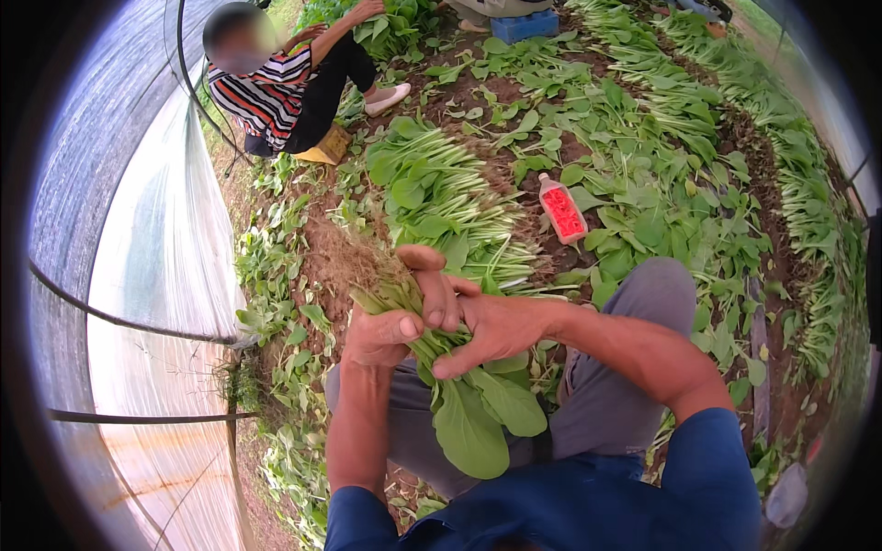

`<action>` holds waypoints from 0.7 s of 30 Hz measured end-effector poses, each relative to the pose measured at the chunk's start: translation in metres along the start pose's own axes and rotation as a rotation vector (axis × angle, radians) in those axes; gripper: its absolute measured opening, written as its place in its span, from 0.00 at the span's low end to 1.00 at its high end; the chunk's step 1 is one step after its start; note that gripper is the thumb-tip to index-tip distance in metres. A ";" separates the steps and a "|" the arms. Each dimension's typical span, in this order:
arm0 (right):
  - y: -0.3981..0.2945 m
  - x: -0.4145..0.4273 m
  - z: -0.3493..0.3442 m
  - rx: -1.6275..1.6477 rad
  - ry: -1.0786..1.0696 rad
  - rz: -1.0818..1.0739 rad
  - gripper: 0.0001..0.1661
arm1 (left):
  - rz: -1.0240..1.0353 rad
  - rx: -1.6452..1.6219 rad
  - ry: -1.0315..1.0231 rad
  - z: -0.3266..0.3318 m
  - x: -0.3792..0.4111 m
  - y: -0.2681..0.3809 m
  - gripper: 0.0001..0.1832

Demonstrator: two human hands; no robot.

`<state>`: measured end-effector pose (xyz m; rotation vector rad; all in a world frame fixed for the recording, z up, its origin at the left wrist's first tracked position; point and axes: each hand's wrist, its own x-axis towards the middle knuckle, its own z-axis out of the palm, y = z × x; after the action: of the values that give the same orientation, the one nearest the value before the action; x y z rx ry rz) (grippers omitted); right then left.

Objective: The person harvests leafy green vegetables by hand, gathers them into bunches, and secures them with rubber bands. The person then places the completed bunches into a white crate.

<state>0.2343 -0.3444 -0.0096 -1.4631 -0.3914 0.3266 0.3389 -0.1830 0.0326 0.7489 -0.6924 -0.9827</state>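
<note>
A bunch of leafy greens (475, 413) lies across both my hands, its soil-covered roots at the upper left and its broad leaves hanging over my lap. My left hand (386, 330) is closed around the stems just below the roots. Around the middle of the same stems is my right hand (482, 327), its thumb on top. Ahead of my hands, a long row of pulled greens (448, 200) rests on the soil. To the right of that row lies a cut-open plastic bottle (563, 210) filled with small red pieces.
A person (275, 96) in a striped shirt sits on a yellow crate (329, 146) at the upper left. Another person is partly seen on a blue crate (525, 27). Loose leaves (648, 220) and more rows of greens (799, 179) cover the right side. Plastic sheeting (165, 262) stands left.
</note>
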 end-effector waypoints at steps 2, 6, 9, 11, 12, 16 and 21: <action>0.000 -0.004 -0.005 -0.055 0.000 0.020 0.51 | 0.015 0.027 0.077 -0.003 -0.004 0.006 0.30; 0.030 0.005 -0.040 -0.241 0.125 0.184 0.58 | 0.107 0.303 0.416 -0.010 -0.013 0.052 0.15; 0.086 0.010 -0.082 -0.216 0.566 0.236 0.45 | 0.168 0.557 0.759 0.011 -0.012 0.090 0.14; 0.134 -0.002 -0.111 -0.101 0.829 0.439 0.34 | 0.217 0.697 0.765 0.019 -0.009 0.110 0.15; 0.152 -0.014 -0.119 -0.020 0.879 0.541 0.33 | 0.218 0.740 0.747 0.030 -0.007 0.120 0.15; 0.222 -0.041 -0.109 0.171 1.211 0.833 0.30 | 0.303 0.911 0.783 0.054 0.002 0.118 0.13; 0.258 -0.019 -0.108 0.499 1.109 0.678 0.20 | 0.248 0.974 0.905 0.014 -0.001 0.092 0.13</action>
<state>0.2718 -0.4273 -0.2749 -1.0356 1.0287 0.0863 0.3703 -0.1523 0.1144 1.7535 -0.3965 0.0518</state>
